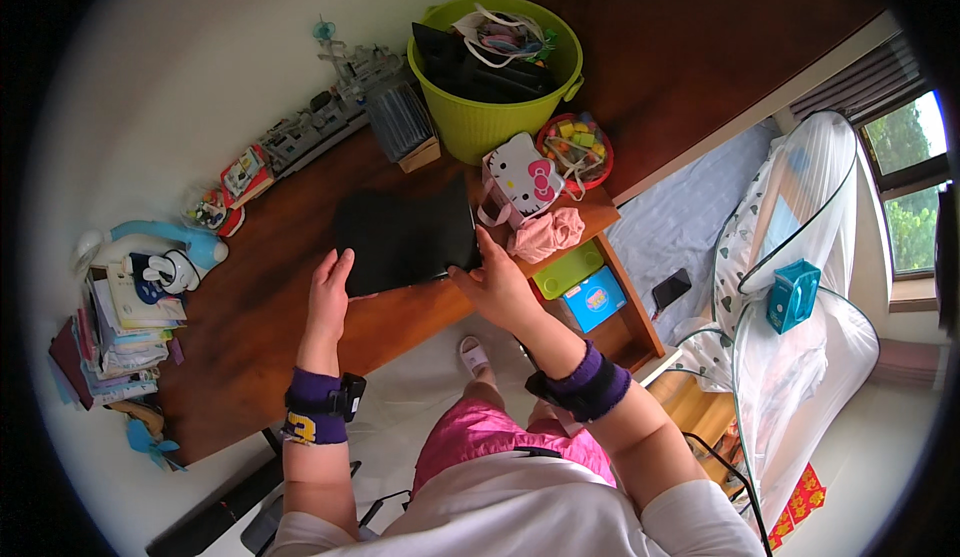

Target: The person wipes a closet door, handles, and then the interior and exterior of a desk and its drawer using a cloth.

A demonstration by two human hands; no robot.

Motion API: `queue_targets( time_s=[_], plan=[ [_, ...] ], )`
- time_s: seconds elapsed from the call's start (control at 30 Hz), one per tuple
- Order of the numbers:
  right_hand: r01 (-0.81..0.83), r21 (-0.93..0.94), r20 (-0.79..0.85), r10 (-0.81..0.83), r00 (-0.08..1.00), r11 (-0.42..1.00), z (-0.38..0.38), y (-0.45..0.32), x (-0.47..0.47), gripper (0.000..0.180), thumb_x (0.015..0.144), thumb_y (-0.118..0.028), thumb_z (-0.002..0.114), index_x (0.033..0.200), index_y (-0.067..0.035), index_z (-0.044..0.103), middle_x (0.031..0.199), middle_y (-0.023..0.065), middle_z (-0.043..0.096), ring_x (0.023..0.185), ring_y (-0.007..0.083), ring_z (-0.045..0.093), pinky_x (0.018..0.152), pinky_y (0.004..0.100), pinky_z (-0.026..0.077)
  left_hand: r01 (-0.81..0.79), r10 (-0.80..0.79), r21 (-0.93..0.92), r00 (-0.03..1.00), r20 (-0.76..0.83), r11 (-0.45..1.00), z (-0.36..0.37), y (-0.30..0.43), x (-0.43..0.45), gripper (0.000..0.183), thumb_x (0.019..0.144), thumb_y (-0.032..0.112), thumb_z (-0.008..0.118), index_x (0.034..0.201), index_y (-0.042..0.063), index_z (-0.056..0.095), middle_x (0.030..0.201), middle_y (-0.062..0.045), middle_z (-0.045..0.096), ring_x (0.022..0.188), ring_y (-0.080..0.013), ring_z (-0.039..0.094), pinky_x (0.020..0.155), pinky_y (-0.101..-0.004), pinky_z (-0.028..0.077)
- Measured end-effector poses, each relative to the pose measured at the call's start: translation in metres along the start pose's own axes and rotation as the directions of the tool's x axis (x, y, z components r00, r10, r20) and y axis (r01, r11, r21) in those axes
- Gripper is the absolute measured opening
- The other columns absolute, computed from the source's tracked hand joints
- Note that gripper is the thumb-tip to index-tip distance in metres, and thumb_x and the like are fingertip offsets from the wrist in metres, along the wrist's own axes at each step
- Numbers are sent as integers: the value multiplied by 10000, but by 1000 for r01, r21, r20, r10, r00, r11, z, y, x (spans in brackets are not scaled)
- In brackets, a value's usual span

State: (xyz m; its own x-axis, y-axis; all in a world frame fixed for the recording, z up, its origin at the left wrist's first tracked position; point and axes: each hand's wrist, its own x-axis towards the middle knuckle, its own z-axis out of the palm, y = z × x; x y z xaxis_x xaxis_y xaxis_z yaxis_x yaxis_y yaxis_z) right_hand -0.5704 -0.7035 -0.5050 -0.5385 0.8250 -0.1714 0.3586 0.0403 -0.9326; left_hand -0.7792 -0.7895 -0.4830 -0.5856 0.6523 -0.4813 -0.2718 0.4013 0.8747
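Note:
A flat black sheet-like item (409,238) lies level over the wooden desk, between my two hands; its exact kind is hard to tell. My left hand (330,287) is upright at its left edge, palm turned inward, and I cannot see whether the fingers grip it. At the right near corner, my right hand (495,279) holds the item, its thumb over the near edge and its fingers along the right side. Each wrist wears a purple wristband, the left one (315,403) and the right one (600,384), with a small black device strapped on.
A green bucket (480,118), red basket (607,163), Hello Kitty bag (521,178) and pink cloth (547,234) are beyond my right hand. An open drawer (637,305) holds a blue box (595,299). Books (124,339) and a lamp (165,238) stand left on the desk (247,332).

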Motion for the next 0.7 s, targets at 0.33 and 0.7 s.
queue_targets(
  time_s=[0.33, 0.7],
  plan=[
    [-26, -158, -22, 23, 999, 987, 23, 5, 33, 741, 718, -144, 605, 1354, 7, 256, 1214, 229, 463, 1044, 365, 510, 863, 388, 443, -128, 160, 340, 985, -68, 932, -8, -13, 49, 684, 889, 479, 469, 1300, -57, 362, 1338, -190, 396, 1219, -268, 399, 1011, -314, 289],
    [-94, -130, 40, 99, 994, 987, 36, 45, 26, 746, 724, -103, 586, 1374, -12, 229, 1222, 222, 478, 946, 352, 570, 820, 384, 463, -243, 358, 640, 932, -54, 729, -9, -85, 68, 503, 937, 387, 393, 1172, -54, 458, 1185, -249, 451, 1066, -375, 419, 920, -404, 346]
  ],
)
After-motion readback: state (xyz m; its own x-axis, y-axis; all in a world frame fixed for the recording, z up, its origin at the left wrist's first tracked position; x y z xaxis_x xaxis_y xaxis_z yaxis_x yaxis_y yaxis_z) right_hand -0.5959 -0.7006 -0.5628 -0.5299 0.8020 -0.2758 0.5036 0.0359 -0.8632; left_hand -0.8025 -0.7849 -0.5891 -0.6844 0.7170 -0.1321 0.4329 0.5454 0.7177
